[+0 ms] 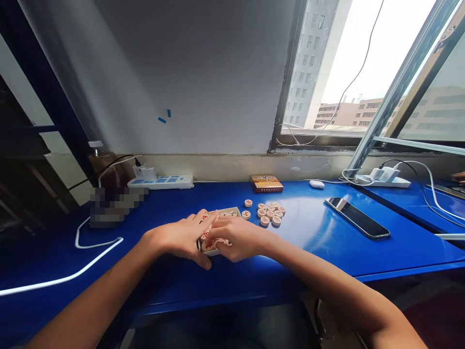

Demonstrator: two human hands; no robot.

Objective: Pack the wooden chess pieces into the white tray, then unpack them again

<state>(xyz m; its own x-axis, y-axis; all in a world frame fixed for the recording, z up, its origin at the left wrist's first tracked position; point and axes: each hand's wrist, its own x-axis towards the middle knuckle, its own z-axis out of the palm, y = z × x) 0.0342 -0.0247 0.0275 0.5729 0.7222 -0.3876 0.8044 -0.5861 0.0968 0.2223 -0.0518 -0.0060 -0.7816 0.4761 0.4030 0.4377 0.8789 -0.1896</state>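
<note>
The left hand (178, 237) and right hand (236, 237) curl over a shallow box (232, 211) of round wooden chess pieces, grip unclear, near the counter (308, 242)'s near edge. Its long axis is hidden. Loose pieces (269, 213) lie just right; open counter runs right to a phone (356, 218).

Both bare arms reach in from the lower corners, the left forearm (83, 303) and the right forearm (327, 286) angling up toward the middle. The left hand (181, 237) and the right hand (238, 237) meet there, backs up, fingers curved downward and pointing toward each other — the two sets of fingertips nearly touching, wrists low and slightly bent.
</note>
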